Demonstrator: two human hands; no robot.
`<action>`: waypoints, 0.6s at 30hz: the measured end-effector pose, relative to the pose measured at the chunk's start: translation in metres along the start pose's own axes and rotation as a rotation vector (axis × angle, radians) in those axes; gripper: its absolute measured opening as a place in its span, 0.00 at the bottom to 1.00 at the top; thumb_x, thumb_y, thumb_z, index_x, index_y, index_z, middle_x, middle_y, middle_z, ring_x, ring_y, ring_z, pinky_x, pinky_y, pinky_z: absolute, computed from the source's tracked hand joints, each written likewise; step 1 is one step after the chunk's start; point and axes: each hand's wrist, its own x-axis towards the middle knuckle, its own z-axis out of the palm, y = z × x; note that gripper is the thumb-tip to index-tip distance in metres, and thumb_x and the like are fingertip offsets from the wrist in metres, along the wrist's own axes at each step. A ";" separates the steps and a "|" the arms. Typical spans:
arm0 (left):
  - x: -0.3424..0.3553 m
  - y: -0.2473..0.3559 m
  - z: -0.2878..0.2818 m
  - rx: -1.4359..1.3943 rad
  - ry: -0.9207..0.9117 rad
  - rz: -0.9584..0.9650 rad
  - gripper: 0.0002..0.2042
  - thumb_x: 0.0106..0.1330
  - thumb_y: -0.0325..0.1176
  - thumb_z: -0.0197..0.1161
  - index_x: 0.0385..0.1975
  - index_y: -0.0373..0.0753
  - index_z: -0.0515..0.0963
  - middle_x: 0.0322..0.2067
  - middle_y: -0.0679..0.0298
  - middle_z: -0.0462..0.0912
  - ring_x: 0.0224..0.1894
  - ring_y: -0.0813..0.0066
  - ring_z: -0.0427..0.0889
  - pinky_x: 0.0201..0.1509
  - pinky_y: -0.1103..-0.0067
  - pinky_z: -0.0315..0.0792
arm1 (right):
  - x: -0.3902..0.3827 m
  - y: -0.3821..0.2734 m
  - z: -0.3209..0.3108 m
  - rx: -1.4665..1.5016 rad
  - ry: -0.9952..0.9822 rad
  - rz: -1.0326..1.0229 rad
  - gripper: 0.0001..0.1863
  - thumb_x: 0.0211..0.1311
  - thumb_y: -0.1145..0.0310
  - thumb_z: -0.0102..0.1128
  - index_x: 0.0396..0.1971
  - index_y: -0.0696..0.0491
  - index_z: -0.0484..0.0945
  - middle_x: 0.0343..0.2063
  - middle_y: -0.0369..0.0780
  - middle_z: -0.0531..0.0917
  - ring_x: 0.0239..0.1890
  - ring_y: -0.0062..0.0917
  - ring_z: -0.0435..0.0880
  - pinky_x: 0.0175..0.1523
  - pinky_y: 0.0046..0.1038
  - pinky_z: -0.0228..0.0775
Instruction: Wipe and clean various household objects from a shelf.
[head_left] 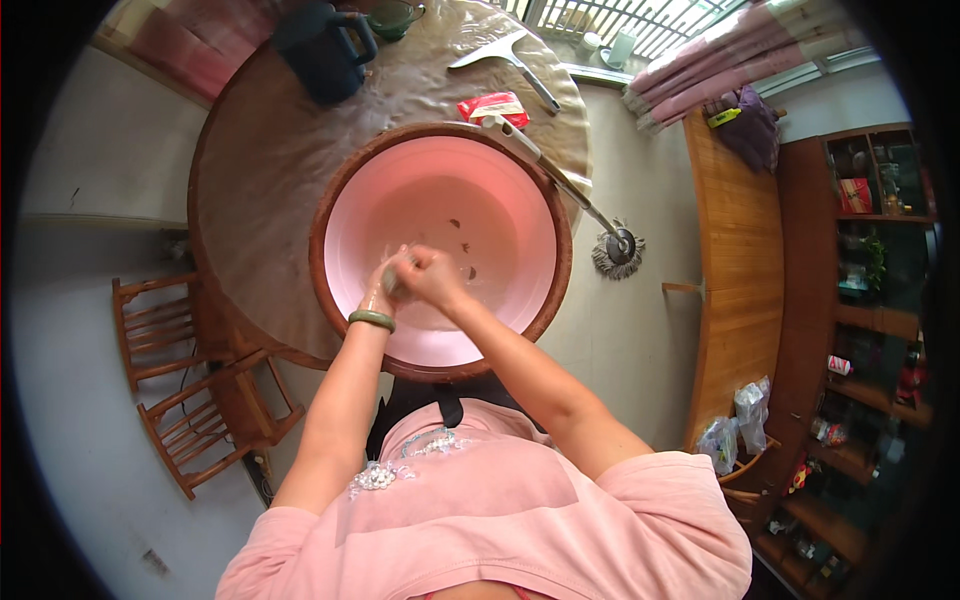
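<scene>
My left hand (385, 290), wrist ringed by a green bangle (371, 320), and my right hand (432, 270) meet over the pink basin (510, 250), left of its middle. Their fingers are closed round something pale and wet, perhaps a cloth, mostly hidden between them. The basin sits within a brown round rim and holds water with several small dark bits. It rests on the near part of a round table (245, 220) with a glossy cover.
On the table are a dark jug (320, 55), green bowl (390, 20), squeegee (490, 55) and red packet (490, 108). A mop (617, 253) leans across its right. Wooden chairs (155, 330) stand left; a wooden tabletop (740, 250) with bags and a cabinet (875, 320) are right.
</scene>
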 end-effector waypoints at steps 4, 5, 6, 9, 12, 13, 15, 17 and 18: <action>-0.017 -0.032 0.093 0.321 0.046 0.120 0.15 0.65 0.46 0.45 0.35 0.41 0.72 0.31 0.63 0.77 0.32 0.75 0.79 0.36 0.78 0.77 | 0.018 0.025 -0.031 -0.095 0.198 0.112 0.17 0.46 0.57 0.58 0.31 0.55 0.78 0.28 0.46 0.80 0.32 0.35 0.79 0.39 0.30 0.69; -0.021 -0.037 0.111 0.323 0.039 0.118 0.15 0.65 0.46 0.45 0.35 0.41 0.72 0.31 0.63 0.77 0.32 0.75 0.79 0.36 0.78 0.77 | 0.021 0.032 -0.030 0.225 0.205 0.229 0.18 0.48 0.57 0.57 0.34 0.56 0.77 0.30 0.44 0.80 0.34 0.30 0.79 0.41 0.27 0.68; -0.026 -0.043 0.129 0.325 0.001 0.088 0.17 0.63 0.50 0.46 0.34 0.42 0.72 0.30 0.64 0.77 0.31 0.75 0.79 0.34 0.78 0.77 | 0.024 0.041 -0.031 0.547 0.209 0.343 0.20 0.50 0.57 0.57 0.36 0.58 0.77 0.32 0.41 0.80 0.37 0.26 0.78 0.43 0.25 0.67; -0.039 -0.034 0.129 0.402 0.024 0.112 0.22 0.58 0.59 0.47 0.29 0.44 0.72 0.27 0.66 0.77 0.28 0.75 0.79 0.29 0.80 0.77 | 0.018 0.007 -0.032 0.790 -0.045 0.503 0.21 0.53 0.57 0.54 0.36 0.61 0.76 0.32 0.38 0.79 0.38 0.21 0.76 0.45 0.22 0.65; -0.034 -0.035 0.132 0.468 0.097 0.122 0.23 0.57 0.59 0.47 0.29 0.44 0.72 0.25 0.67 0.76 0.27 0.76 0.79 0.29 0.81 0.77 | 0.017 0.011 -0.030 0.538 0.024 0.290 0.18 0.55 0.60 0.52 0.34 0.61 0.77 0.29 0.39 0.80 0.33 0.21 0.77 0.41 0.23 0.67; -0.033 -0.034 0.131 0.557 0.085 0.098 0.24 0.56 0.60 0.48 0.32 0.43 0.72 0.28 0.66 0.76 0.30 0.75 0.79 0.32 0.79 0.77 | 0.019 0.016 -0.033 0.539 0.026 0.287 0.18 0.55 0.60 0.52 0.34 0.61 0.77 0.29 0.39 0.80 0.33 0.21 0.77 0.41 0.23 0.67; -0.032 -0.037 0.142 0.650 0.064 0.067 0.25 0.55 0.61 0.48 0.35 0.43 0.72 0.31 0.64 0.77 0.33 0.73 0.79 0.34 0.76 0.77 | 0.025 0.031 -0.048 0.301 0.037 0.100 0.16 0.54 0.61 0.52 0.31 0.59 0.77 0.25 0.39 0.80 0.29 0.22 0.78 0.36 0.24 0.68; -0.046 -0.045 0.163 0.666 0.053 -0.066 0.28 0.53 0.62 0.50 0.42 0.44 0.69 0.37 0.61 0.75 0.38 0.68 0.77 0.39 0.67 0.76 | 0.028 0.028 -0.056 0.188 0.103 -0.006 0.14 0.53 0.61 0.52 0.29 0.57 0.77 0.21 0.39 0.80 0.25 0.23 0.78 0.33 0.25 0.69; -0.051 -0.042 0.162 0.502 -0.112 -0.144 0.29 0.52 0.60 0.54 0.47 0.45 0.67 0.41 0.58 0.74 0.43 0.64 0.75 0.41 0.61 0.74 | 0.028 0.018 -0.057 0.191 0.062 -0.093 0.13 0.53 0.62 0.53 0.30 0.56 0.77 0.22 0.39 0.80 0.26 0.23 0.78 0.34 0.25 0.70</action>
